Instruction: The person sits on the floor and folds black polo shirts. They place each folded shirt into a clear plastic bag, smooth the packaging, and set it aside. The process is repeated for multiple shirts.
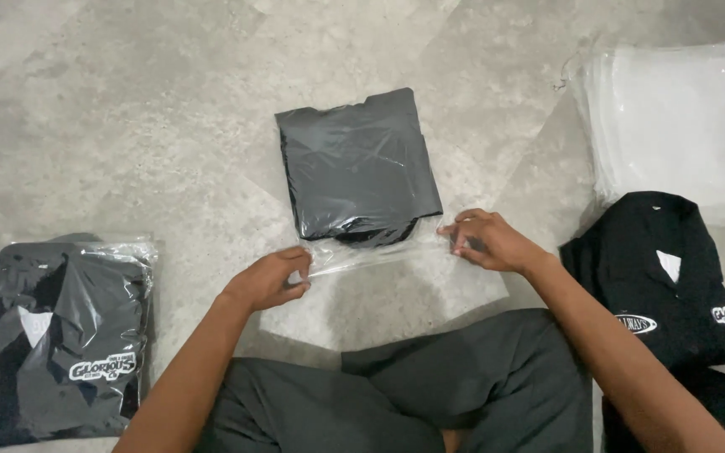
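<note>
While the folded black garment [358, 164] lies inside its clear plastic bag [379, 252] on the floor [127, 126], the bag's open flap is pinched taut by the left hand [272, 279] and right hand [487, 241], evidently for a straight fold.

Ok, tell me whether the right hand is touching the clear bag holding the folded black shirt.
Touching. The head view shows the right hand pinching the open flap of the clear bag between its fingers.

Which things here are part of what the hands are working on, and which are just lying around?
In hand:
left hand and right hand, pinching the open flap of the clear bag
folded black shirt inside that bag

Lying about:
bagged shirts, left
loose black shirts, right
stack of empty clear bags
</note>
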